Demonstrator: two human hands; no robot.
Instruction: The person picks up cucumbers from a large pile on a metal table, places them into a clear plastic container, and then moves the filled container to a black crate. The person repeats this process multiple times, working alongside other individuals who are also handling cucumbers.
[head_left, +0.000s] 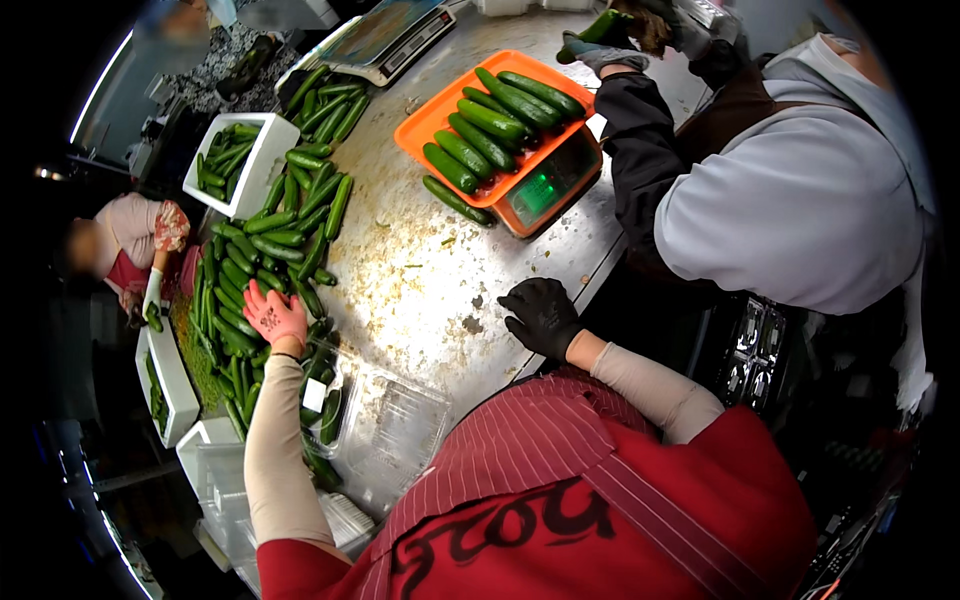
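Observation:
My left hand (276, 316), in a pink glove, rests with spread fingers on a large heap of cucumbers (238, 259); whether it grips one cannot be told. My right hand (541, 316), in a black glove, lies on the metal table (405, 292) near its edge and holds nothing visible. Beyond it, an orange tray (412, 129) with several cucumbers (491, 120) in a row sits on a digital scale (544, 191) with a lit display. One cucumber (457, 201) lies on the table beside the scale. An open clear plastic container (397, 412) with cucumbers in one half is below my left hand.
At the right, a co-worker's gloved hand (604, 56) holds a cucumber (600, 34). Another person (139, 232) stands at the far left. White foam boxes (274, 150) hold cucumbers at the left. A second scale (412, 45) stands at the back. Stacked clear containers (345, 521) are at lower left.

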